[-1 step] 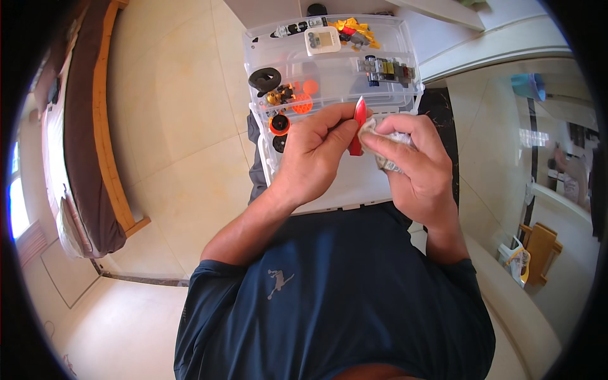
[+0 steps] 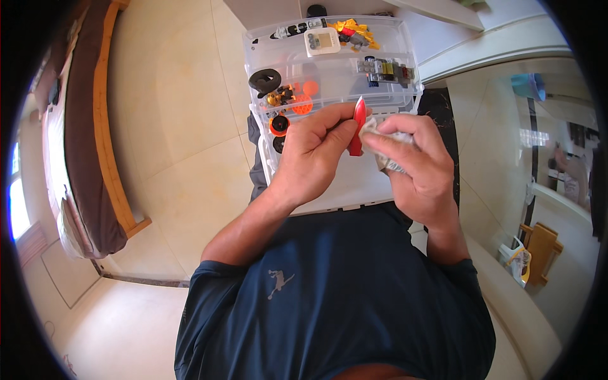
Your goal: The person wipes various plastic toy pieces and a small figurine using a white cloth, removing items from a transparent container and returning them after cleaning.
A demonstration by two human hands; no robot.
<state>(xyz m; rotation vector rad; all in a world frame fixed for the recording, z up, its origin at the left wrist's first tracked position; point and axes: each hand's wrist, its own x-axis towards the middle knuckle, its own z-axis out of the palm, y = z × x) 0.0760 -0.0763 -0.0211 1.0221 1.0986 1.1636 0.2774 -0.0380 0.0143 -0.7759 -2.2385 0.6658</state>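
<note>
My left hand point(image 2: 318, 151) pinches a slim red pointed piece point(image 2: 356, 138) with a whitish tip, held upright between thumb and fingers. It looks like a toy part, though its exact kind does not show. Bunched in my right hand point(image 2: 419, 161) is a crumpled off-white cloth point(image 2: 394, 163) with dark print. The cloth's edge lies close against the red piece's right side; whether they touch is hard to tell. Both hands are above the white front part point(image 2: 345, 190) of a clear plastic storage box point(image 2: 405, 47).
On the box lie a grey toy-brick vehicle point(image 2: 386, 69), a yellow and red toy figure point(image 2: 354, 31), a white device with a small screen point(image 2: 322, 42), a black ring-shaped part point(image 2: 265, 80) and orange pieces point(image 2: 303, 104). A wooden-framed bed point(image 2: 104, 126) stands at left.
My right hand and the cloth have shifted very slightly. My left hand and the red piece look the same.
</note>
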